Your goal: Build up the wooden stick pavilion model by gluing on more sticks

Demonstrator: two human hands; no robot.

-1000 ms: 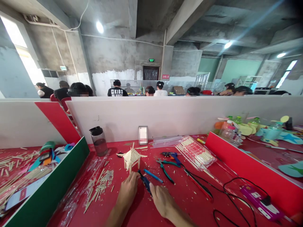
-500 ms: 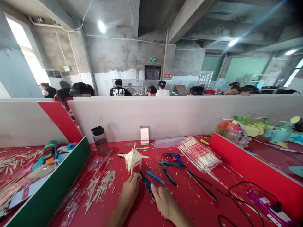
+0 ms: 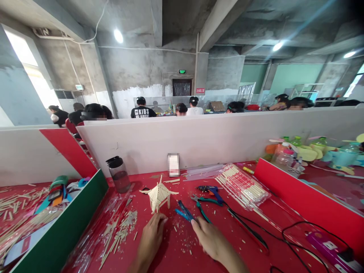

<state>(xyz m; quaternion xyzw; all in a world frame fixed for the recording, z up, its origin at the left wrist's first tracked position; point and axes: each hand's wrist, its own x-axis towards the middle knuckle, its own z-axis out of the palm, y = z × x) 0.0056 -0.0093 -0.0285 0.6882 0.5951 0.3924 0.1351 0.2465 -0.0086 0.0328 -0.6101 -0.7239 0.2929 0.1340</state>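
Observation:
A small pavilion model made of pale wooden sticks stands on the red table, with a pointed roof and thin legs. My left hand is just in front of it, fingers curled together near a front leg; whatever they pinch is hidden. Held in my right hand is a slim dark blue tool, pointing away from me; its exact kind is unclear. Beside that tool lies a light blue pen, partly overlapped by it. Green-handled pliers rest just beyond my right hand.
A blue glue gun with a black cable and a pack of sticks lie to the right, near a purple power strip. Stick scraps and a dark bottle are left. Green and red dividers flank the space.
My right hand has moved right with the dark blue tool, away from my left hand and over the light blue pen. My left hand stays by the model. The view has shifted slightly.

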